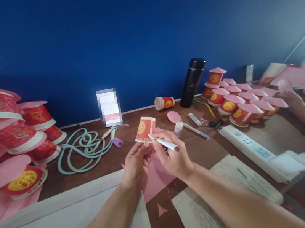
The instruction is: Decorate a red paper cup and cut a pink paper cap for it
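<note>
Upside down in front of me is a red paper cup with a gold print, its white rim pointing down. My left hand grips the cup at its rim from below. In my right hand lies a white marker pen with a dark end; its tip meets the lower right side of the cup. Some fingers of both hands are hidden behind the cup and pen. Under the hands is a sheet of pink paper. Just beyond the right hand stand a small glue bottle and a pink paper disc.
Red cups with pink paper tops are piled at left and right. A black thermos, a lying stack of cups, a power strip, a coiled cable and papers surround me. A co-worker's hands show far right.
</note>
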Available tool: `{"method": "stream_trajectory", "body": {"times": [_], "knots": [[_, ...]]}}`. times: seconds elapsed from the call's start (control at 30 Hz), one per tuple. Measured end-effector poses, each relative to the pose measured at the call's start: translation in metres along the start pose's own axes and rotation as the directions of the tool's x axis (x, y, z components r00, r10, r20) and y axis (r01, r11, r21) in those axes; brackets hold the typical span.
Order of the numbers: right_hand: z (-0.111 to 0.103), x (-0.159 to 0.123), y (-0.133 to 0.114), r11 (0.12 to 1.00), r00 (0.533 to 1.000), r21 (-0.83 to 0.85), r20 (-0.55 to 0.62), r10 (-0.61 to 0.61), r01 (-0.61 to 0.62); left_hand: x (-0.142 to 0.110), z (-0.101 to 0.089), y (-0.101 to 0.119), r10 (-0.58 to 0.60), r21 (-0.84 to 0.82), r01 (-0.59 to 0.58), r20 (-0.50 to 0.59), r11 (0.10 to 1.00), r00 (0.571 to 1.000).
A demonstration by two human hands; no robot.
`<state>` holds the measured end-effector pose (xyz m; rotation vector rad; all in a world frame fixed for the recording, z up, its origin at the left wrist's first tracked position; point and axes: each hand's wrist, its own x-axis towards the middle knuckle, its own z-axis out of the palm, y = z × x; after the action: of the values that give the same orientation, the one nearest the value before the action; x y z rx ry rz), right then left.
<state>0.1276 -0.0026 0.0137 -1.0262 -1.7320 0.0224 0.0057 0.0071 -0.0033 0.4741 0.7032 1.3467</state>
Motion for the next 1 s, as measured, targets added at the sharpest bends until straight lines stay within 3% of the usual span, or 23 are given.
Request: {"method": "stream_trajectory", "body": {"times": [0.47,0.67,0.9,1.0], "knots": [[-0.0001,0.0001,-0.0016,1.0,1.0,-0.003,0.009,0.0,0.0,0.0005,-0.0004,0.0052,-0.037,-0.133,0.029,-0.06,0.991,0.998],[-0.0033,0.0023,-0.004,0.996,0.998,0.081,-0.059,-0.021,0.026,0.0049,-0.0053,0.0042,-0.026,-0.165,0.012,-0.082,0.986,0.996],[-0.002,0.0004,0.0016,0.989,0.993,0.115,-0.066,0.097,-0.089,0.0048,-0.0061,0.0015,-0.016,-0.163,0.004,-0.067,0.987,0.998],[-0.0009,0.0,0.0023,0.991,0.993,0.103,-0.063,0.095,-0.088,0.0028,-0.0055,0.0018,-0.014,-0.161,0.004,-0.058,0.987,0.998]]}}
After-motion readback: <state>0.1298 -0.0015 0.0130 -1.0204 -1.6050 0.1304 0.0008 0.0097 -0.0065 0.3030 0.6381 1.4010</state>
